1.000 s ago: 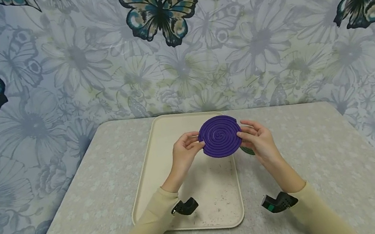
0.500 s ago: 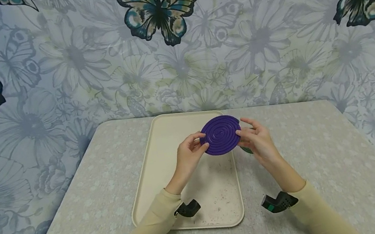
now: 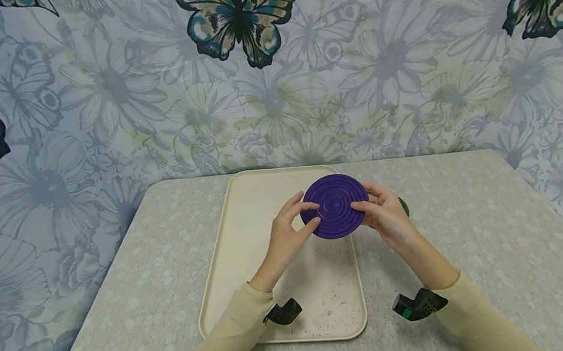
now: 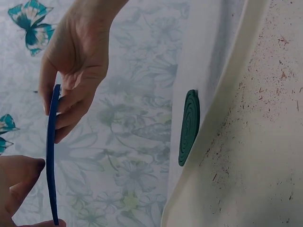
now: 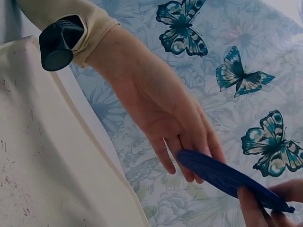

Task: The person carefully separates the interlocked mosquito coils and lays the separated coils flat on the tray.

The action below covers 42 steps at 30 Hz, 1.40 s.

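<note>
A thin purple spiral disc [image 3: 334, 205], grooved like a coaster, is held up above the table between the hands; it looks blue in the wrist views. My right hand [image 3: 388, 214] pinches its right side, thumb on the front face and fingers behind. My left hand [image 3: 286, 229] is at the left edge, its index finger and thumb extended over the near face. In the right wrist view the left hand [image 5: 161, 109] has fairly straight fingers lying along the disc's edge [image 5: 222, 175]. A green spiral disc [image 4: 189, 127] lies on the table, mostly hidden behind the right hand in the head view.
A cream tray [image 3: 249, 253] lies beneath the left hand, with small dark crumbs scattered on its near right part. The pale patterned table [image 3: 475, 231] extends to both sides. A butterfly-print wall covering [image 3: 262, 118] stands behind the table's far edge.
The purple disc turns in the hands and shifts slightly right. My left fingers have moved from its edge onto its near face. The right thumb reaches further onto the front.
</note>
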{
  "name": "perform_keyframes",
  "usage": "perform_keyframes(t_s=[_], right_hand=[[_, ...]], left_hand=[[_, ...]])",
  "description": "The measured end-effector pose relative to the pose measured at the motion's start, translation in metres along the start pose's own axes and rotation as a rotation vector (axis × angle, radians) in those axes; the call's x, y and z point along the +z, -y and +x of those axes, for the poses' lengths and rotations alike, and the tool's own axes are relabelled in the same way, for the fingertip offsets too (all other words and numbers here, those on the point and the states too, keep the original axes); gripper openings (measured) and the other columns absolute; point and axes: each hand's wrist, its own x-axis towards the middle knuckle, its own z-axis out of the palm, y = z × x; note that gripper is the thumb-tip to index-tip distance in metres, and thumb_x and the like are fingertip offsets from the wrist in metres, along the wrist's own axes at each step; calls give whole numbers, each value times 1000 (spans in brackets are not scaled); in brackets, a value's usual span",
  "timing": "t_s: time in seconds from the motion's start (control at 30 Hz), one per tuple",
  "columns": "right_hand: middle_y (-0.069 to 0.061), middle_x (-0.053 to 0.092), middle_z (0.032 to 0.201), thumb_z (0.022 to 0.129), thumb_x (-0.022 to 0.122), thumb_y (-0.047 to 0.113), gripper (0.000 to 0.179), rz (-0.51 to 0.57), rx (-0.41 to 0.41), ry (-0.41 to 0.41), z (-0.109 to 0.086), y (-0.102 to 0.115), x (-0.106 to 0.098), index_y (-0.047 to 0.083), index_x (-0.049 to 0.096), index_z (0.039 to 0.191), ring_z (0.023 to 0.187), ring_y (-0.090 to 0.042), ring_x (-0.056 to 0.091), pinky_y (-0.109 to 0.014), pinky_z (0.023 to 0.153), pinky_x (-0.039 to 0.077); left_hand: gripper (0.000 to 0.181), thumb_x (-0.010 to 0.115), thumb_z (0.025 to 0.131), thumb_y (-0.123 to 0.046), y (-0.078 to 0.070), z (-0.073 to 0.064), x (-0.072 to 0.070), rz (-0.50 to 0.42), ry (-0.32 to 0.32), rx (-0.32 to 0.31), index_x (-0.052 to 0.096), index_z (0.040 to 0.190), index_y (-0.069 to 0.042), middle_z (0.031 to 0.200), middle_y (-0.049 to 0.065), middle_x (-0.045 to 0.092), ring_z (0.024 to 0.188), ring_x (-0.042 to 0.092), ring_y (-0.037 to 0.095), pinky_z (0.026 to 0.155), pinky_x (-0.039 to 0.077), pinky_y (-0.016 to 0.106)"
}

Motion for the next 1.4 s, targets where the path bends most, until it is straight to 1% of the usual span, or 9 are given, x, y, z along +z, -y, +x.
perform_keyframes(t_s=[0.13, 0.3, 0.43, 0.57, 0.73, 0.87, 1.13, 1.27, 1.4], right_hand=[[6, 70, 89, 91, 51, -7, 33, 12, -23, -45, -2, 0, 4, 7, 44, 119, 76, -5, 68, -19, 66, 58], [6, 69, 88, 93, 50, -2, 25, 21, -49, 13, -6, 1, 9, 9, 44, 116, 76, -5, 67, -18, 68, 57], [8, 65, 98, 98, 49, 9, 21, 29, -92, 91, -9, 1, 12, 13, 47, 118, 86, -3, 64, -20, 80, 56], [7, 59, 114, 100, 46, 16, 32, -26, -135, 187, -9, -1, 13, 12, 43, 132, 103, -4, 60, -22, 92, 52], [8, 53, 128, 97, 51, 8, 57, -175, -197, 249, -7, -7, 11, 4, 26, 148, 117, -5, 53, -21, 98, 49], [6, 50, 132, 89, 61, -2, 76, -203, -243, 266, -4, -13, 11, 7, 19, 151, 118, -6, 52, -20, 98, 49], [-16, 32, 152, 82, 66, -8, 88, -173, -255, 210, -4, -19, 15, 8, 16, 152, 127, -2, 48, -19, 99, 47], [-14, 39, 147, 83, 61, -10, 82, -159, -244, 166, -5, -19, 16, 7, 18, 151, 124, -4, 50, -19, 97, 49], [-2, 51, 135, 85, 57, -12, 74, -131, -253, 126, -5, -18, 15, 4, 23, 149, 119, -6, 55, -19, 95, 50]], left_hand=[[32, 70, 86, -22, -2, -3, 4, 104, 57, 10, 67, 117, -14, 153, 17, 33, 142, 31, 36, 113, 29, 58], [51, 74, 83, -30, -6, -6, 6, 115, 142, -28, 57, 131, -23, 156, 19, 23, 143, 25, 39, 112, 29, 61], [62, 76, 80, -29, -8, -7, 8, 52, 170, -49, 50, 136, -24, 157, 17, 22, 143, 27, 35, 110, 37, 54], [62, 75, 82, -26, -8, -6, 9, -69, 159, -63, 48, 137, -19, 154, 14, 30, 135, 42, 32, 106, 44, 46], [59, 71, 86, -32, -7, -6, 8, -181, 150, -70, 48, 138, -16, 152, 10, 37, 127, 51, 31, 105, 45, 44], [59, 67, 88, -36, -9, -6, 5, -177, 175, -65, 46, 140, -16, 153, 9, 35, 130, 48, 32, 106, 44, 45], [50, 64, 91, -30, -12, -5, 2, -81, 193, -29, 51, 136, -14, 156, 8, 29, 145, 27, 26, 116, 31, 48], [44, 59, 95, -18, -12, -4, 1, -135, 171, -13, 51, 136, -7, 152, 9, 37, 142, 33, 26, 113, 36, 45], [37, 55, 97, -13, -13, -4, 1, -235, 82, -32, 55, 132, -2, 141, 13, 51, 130, 50, 27, 103, 47, 36]])
